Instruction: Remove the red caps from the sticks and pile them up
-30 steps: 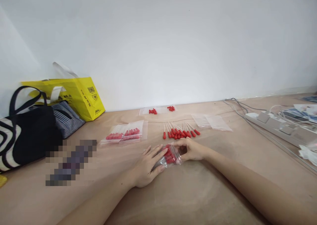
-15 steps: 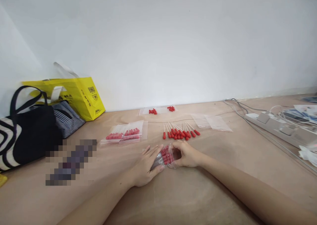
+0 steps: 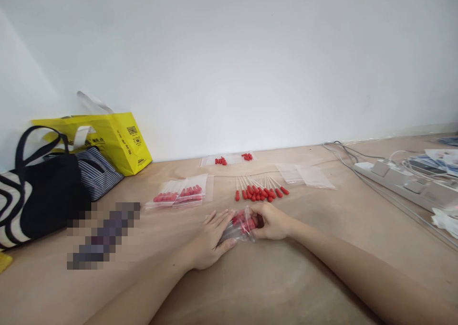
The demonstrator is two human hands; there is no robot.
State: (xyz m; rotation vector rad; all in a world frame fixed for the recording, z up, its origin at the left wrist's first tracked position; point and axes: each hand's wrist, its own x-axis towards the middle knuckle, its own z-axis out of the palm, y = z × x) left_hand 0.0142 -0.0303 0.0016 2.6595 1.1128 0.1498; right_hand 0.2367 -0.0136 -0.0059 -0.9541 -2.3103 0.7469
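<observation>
One small transparent zip bag (image 3: 235, 231) between two bare hands on the near middle of the pale wooden worktop (image 3: 304, 277), with several red-ended sticks (image 3: 247, 225) inside; count hidden by film and fingers. Left hand (image 3: 212, 240) over the bag's left part: fingers along the far side, thumb on the near side, bag held between. Right hand (image 3: 271, 221) curled at the bag's right end, grip part-way apart around the red ends; impossible to tell whether pinching film or sticks.

Just beyond, one loose fan of red-headed sticks with slim white stems (image 3: 263, 193), roughly twenty, too overlapped for an exact count. Left of the fan, at least two filled transparent bags (image 3: 189, 193), overlapping, red heads visible inside. By the far wall, two clusters of red heads (image 3: 221, 161) with transparent plastic. Right of the fan, at least two flat translucent bags (image 3: 317, 177). Far left, one yellow shopping bag (image 3: 138, 143), one black-and-white tote (image 3: 46, 196) and one striped pouch (image 3: 100, 174); contents hidden.
</observation>
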